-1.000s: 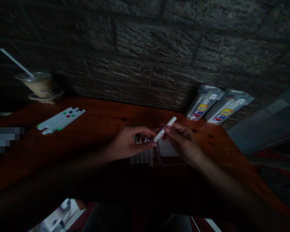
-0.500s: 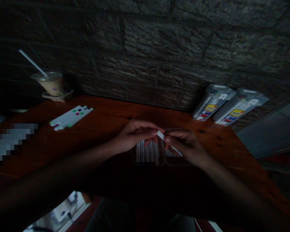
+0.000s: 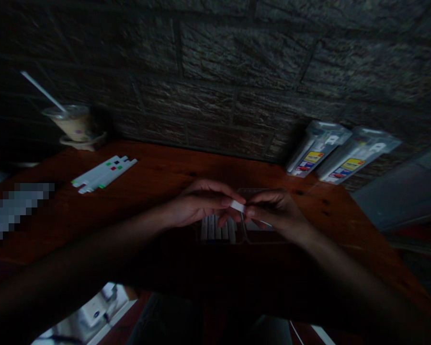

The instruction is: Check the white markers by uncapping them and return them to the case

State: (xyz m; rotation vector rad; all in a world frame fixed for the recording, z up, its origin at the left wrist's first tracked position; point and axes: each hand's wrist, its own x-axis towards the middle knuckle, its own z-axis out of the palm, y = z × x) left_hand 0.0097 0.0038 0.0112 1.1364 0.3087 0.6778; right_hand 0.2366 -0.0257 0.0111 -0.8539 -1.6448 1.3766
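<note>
My left hand (image 3: pixel 201 203) and my right hand (image 3: pixel 276 213) meet over the middle of the dark wooden table (image 3: pixel 158 177). Both pinch one white marker (image 3: pixel 239 206), the left at its near end, the right round its barrel. Most of the marker is hidden inside my right hand. Right under the hands lies an open clear case (image 3: pixel 253 229) with a row of white markers (image 3: pixel 217 229) in its left half.
Several loose white markers (image 3: pixel 104 174) with coloured tips lie at the table's left. A drink cup with a straw (image 3: pixel 72 125) stands in the back left corner. Two marker packs (image 3: pixel 339 154) lean on the brick wall at the right.
The marker went from sticking up and to the right to lying low between both hands. My hands have drawn closer together and sunk toward the case.
</note>
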